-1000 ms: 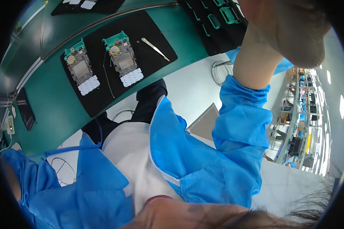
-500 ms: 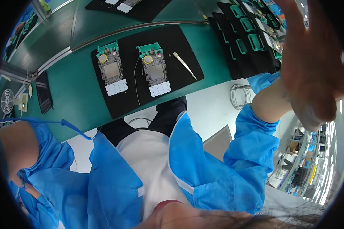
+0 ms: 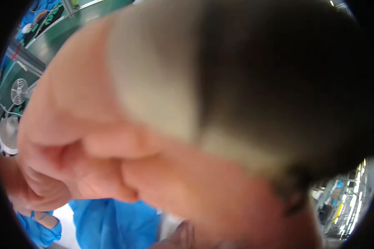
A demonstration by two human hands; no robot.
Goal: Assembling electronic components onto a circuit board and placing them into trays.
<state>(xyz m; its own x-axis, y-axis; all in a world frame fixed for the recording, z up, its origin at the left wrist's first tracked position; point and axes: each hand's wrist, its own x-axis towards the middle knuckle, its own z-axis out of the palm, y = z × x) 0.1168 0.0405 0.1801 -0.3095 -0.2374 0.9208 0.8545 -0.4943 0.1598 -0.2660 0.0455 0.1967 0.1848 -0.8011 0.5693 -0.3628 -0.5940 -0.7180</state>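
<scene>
Circuit boards on the black mat, in plain view half a second ago, are now hidden. The right hand (image 3: 187, 137) has come up against the camera and covers nearly the whole view, blurred and partly in shadow. Its fingers appear curled, but whether it is clenched on anything cannot be told. A strip of flesh at the lower left is probably the left hand (image 3: 16, 182); its grip cannot be told either. Judgement: bench work is interrupted, both hands being up by the head. Only the margins show: a strip of green bench (image 3: 50, 45) and a small fan (image 3: 18, 91) at upper left, a blue sleeve (image 3: 112, 224) below. Open room for moving cannot be assessed.
</scene>
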